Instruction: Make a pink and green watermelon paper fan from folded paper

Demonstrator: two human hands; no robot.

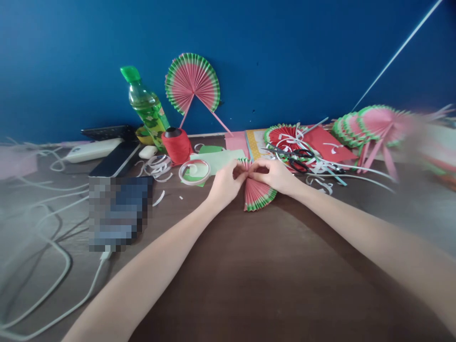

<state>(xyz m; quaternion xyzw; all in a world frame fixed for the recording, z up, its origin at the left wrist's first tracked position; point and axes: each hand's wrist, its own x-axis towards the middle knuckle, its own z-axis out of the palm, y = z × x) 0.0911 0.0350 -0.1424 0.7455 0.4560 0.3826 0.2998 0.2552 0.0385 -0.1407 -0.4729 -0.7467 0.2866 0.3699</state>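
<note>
Pleated paper fan (257, 194), pink w/ green rim, lies on the surface (228, 285) directly under both hands. L hand (225, 183) and R hand (275, 174) are both pinched shut on its folded top, fingertips meeting. Pleating judged done; fan is only half spread, no stick seen on it yet. Finished fans: one w/ sticks (192, 83) propped on wall beyond the grip, a stack (370, 124) far to R. Scissors (295, 157) just beyond R hand; tape ring (194, 171) just L of L hand. Pinch point hidden by fingers; R-side stack is blurred.
</note>
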